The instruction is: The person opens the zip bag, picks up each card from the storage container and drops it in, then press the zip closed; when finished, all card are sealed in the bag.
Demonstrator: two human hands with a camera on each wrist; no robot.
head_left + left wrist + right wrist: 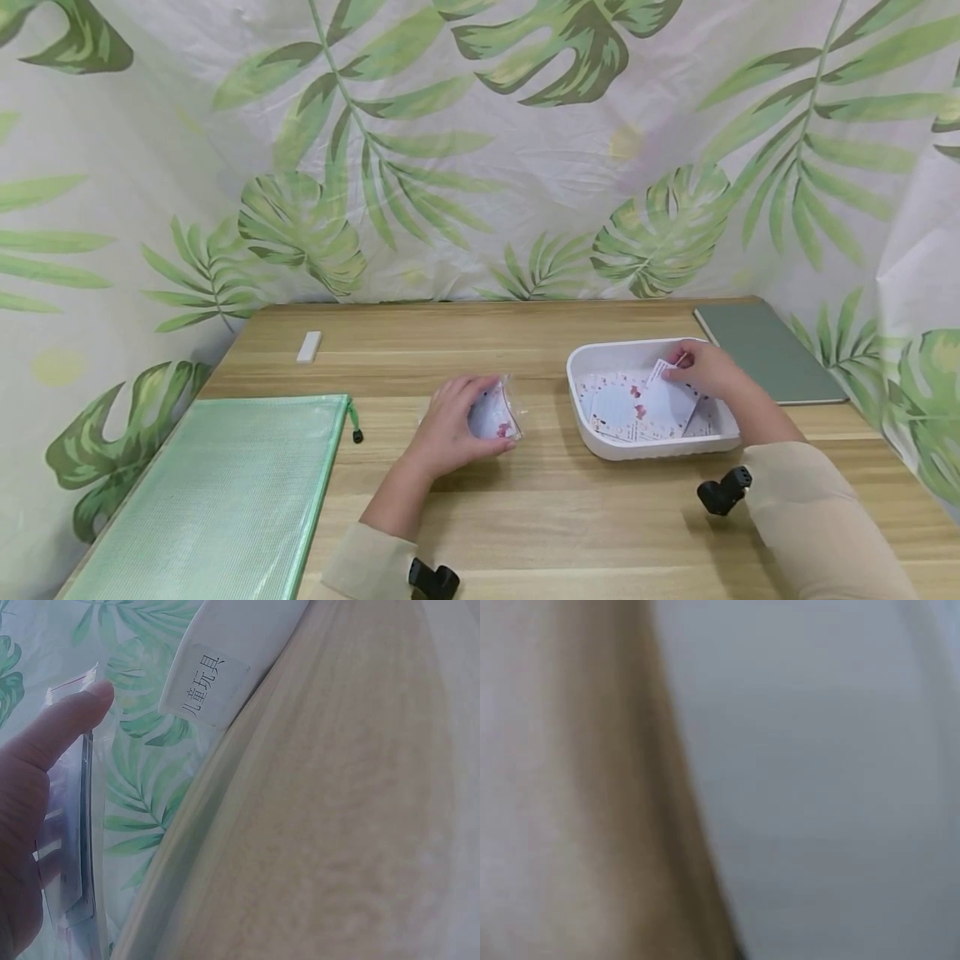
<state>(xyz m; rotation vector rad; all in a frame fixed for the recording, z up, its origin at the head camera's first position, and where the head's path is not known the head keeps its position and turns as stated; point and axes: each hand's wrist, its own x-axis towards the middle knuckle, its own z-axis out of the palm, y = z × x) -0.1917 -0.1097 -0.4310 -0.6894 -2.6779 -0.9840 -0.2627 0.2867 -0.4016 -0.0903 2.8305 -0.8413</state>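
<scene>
My left hand [448,425] grips a clear plastic packet [495,411] of printed paper cards, held upright over the middle of the table. In the left wrist view the thumb lies along the side of the packet [79,847], and the cards inside show edge-on. Over the white basket [600,448], my right hand [705,367] pinches a small white card [660,370] with printed lines between thumb and fingers. Beneath it, several cards [615,406] with red designs lie spread in the basket. The right wrist view is blurred and shows mostly a pale surface.
A green mesh zip pouch [217,492] lies at the left, its zip pull [355,421] towards the middle. Behind it is a small white block [308,347]. At the back right lies a grey-green notebook [772,354]. A leaf-patterned sheet [480,167] hangs behind the table.
</scene>
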